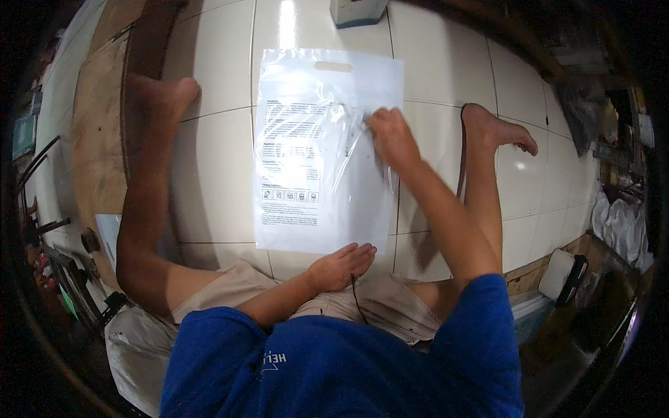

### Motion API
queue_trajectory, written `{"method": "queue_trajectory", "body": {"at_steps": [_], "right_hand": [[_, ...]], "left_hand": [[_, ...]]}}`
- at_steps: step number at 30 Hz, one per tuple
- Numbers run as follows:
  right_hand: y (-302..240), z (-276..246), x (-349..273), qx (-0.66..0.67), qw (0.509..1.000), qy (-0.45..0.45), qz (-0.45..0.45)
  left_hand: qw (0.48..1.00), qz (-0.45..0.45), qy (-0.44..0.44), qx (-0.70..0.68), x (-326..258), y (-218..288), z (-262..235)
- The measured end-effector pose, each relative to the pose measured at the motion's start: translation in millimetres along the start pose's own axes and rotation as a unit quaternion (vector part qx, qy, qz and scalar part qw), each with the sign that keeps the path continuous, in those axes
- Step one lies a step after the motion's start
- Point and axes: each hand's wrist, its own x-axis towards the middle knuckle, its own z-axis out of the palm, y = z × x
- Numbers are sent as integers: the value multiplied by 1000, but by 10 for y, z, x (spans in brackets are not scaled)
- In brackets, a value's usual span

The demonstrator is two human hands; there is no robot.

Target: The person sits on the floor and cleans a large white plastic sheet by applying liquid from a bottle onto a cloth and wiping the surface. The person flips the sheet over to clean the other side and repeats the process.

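Note:
A white plastic bag (369, 209) with a cut-out handle and a block of dark print lies flat on the floor between my legs. Its glossy surface shows creases running down the middle. My right hand (391, 138) is closed over the bag's right half, fingertips pressed together at the surface. A tiny dark spot shows beside those fingertips; what they pinch, if anything, is hidden. My left hand (345, 267) rests at the bag's near edge, its fingers stretched out and side by side. From under it a thin dark cord (357, 299) hangs over my beige shorts.
Pale floor tiles (439, 63) surround the bag. A whitish container with a dark green base (357, 12) stands at the far edge. Wooden boards (101, 132) lie along the left. Plastic bags (620, 226) and clutter line the right, with a white-and-black object (561, 275) nearer me.

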Motion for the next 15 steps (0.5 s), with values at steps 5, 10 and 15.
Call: {"method": "queue_trajectory", "body": {"at_steps": [5,10,15], "right_hand": [[268,-76,387,12,999,35,-12],[-278,202,-1045,56,982,-70,-168],[-535,127,-1297,54,984,-156,-69]], "left_hand": [[999,2,31,15,9,1,-27],[1000,-3,-11,21,4,-3,-33],[999,3,-13,44,8,8,-3]]}}
